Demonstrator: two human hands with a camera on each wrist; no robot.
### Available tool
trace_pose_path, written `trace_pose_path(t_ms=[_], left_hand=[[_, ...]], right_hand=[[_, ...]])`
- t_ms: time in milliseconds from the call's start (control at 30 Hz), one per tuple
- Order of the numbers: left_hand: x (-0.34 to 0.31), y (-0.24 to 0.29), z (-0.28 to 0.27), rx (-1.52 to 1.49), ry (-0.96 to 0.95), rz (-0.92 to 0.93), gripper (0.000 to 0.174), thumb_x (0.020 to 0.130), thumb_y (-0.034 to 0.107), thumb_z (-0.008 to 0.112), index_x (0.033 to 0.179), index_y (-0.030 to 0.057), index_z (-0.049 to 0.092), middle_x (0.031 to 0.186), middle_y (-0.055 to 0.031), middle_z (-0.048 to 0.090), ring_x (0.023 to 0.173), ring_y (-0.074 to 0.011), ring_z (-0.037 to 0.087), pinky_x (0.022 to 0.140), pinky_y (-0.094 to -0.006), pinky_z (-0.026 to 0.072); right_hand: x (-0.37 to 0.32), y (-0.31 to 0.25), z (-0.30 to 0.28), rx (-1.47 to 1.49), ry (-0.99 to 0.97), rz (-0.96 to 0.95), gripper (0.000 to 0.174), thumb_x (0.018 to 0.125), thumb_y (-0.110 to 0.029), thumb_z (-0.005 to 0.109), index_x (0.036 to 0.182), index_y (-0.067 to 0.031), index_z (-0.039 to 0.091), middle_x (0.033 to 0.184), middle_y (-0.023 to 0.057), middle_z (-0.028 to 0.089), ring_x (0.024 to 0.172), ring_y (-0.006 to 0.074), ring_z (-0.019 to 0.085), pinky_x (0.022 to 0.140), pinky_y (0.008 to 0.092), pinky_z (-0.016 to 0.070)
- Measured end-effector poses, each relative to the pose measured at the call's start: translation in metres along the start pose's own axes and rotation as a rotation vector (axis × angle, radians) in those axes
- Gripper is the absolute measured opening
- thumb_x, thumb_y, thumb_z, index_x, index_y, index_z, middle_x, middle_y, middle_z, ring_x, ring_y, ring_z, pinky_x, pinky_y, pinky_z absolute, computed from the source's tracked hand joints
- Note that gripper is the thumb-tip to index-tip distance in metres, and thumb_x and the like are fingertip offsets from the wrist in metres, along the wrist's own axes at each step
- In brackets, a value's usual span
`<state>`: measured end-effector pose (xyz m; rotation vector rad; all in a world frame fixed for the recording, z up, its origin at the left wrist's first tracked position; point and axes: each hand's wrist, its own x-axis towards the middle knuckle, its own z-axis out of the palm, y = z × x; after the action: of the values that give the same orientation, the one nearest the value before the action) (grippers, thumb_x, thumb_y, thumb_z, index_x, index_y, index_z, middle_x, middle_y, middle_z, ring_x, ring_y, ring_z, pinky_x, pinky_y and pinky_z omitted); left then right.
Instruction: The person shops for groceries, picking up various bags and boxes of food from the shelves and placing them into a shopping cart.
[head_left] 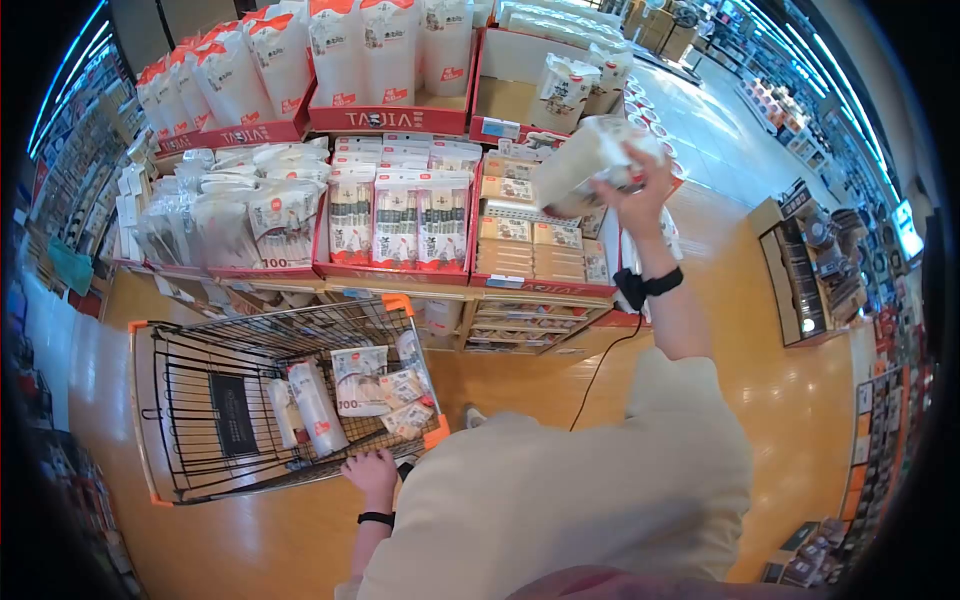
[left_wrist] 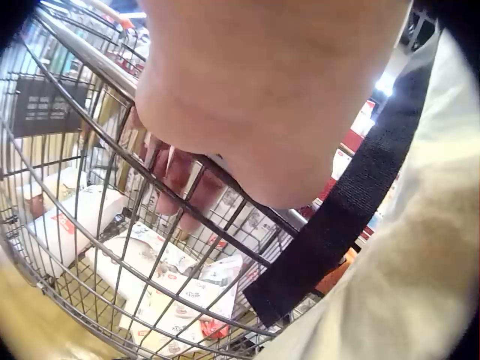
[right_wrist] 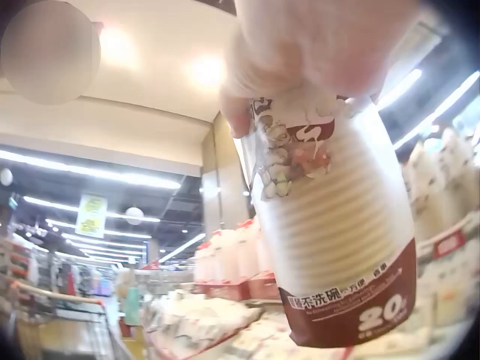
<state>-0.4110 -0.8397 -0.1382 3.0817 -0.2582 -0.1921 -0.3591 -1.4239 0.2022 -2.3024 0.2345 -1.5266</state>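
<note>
In the head view my right hand (head_left: 640,190) grips a pack of stacked bowls (head_left: 580,168), holding it in the air above the right side of the shelf display. The right wrist view shows the pack (right_wrist: 337,217) hanging below the hand (right_wrist: 315,52), with "20" on its dark red base. My left hand (head_left: 371,474) is curled over the near rim of the shopping cart (head_left: 290,484). In the left wrist view its fingers (left_wrist: 180,184) hook over the wire rim. Inside the cart lie a white roll-shaped pack (head_left: 317,408), a "100" pack (head_left: 360,380) and small packs (head_left: 402,385).
Red-edged display trays (head_left: 395,272) hold bagged goods behind the cart. Tall white bags with red tops (head_left: 362,50) stand on the upper level. A floor display stand (head_left: 795,280) is at the right, across the wooden floor (head_left: 780,420).
</note>
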Motion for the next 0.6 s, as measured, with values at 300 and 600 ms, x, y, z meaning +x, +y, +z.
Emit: trace_pose_path(t_ms=[300,600], left_hand=[[0.009,-0.028,-0.046,-0.140,-0.379,0.304,0.052,0.094,0.054,0.050,0.110,0.0086,0.071,0.108,-0.0150,0.070,0.109,-0.0342,0.063,0.093,-0.0505,0.0463],[0.019,-0.107,-0.052,-0.590,0.052,0.361,0.030,0.086,0.036,0.069,0.102,0.0102,0.071,0.098,-0.0119,0.066,0.099,-0.0343,0.061,0.089,-0.0488,0.0476]], right_hand=[[-0.126,-0.189,0.161,0.457,-0.555,0.317,0.069,0.060,-0.032,0.095,0.117,-0.0091,0.064,0.127,0.0196,0.047,0.121,0.0340,0.050,0.103,0.0420,0.0429],[-0.288,-0.210,0.323,0.117,-1.342,0.616,0.085,0.062,-0.055,0.086,0.129,-0.0078,0.061,0.125,0.0232,0.059,0.115,0.0334,0.060,0.100,0.0384,0.0469]])
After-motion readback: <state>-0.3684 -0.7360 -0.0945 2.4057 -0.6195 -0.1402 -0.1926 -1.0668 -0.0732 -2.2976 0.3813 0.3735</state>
